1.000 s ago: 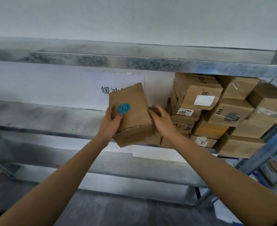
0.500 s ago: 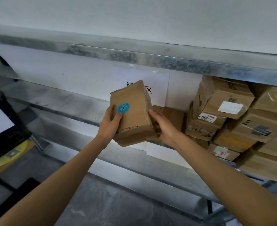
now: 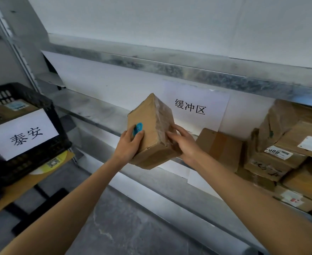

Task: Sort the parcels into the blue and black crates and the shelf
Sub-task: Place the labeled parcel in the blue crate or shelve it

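You're holding the parcel (image 3: 151,131) in mid-air before the shelf's (image 3: 96,109) front edge, left grip (image 3: 127,146) wrapped round its stickered face, right grip (image 3: 183,142) clasping the taped side. Sorting call looks pending: read the blue sticker (image 3: 137,128), then choose black crate (image 3: 46,105) or shelf.

"泰安" blk crate (image 3: 26,165); "缓冲区" sign (image 3: 193,107)

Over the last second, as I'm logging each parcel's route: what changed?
The parcel moved left, away from the stacked parcels on the shelf, past the paper sign toward the black crate, and turned so its taped side shows. Nothing taken or let go: left hand and right hand both keep gripping it. The stack stayed put.
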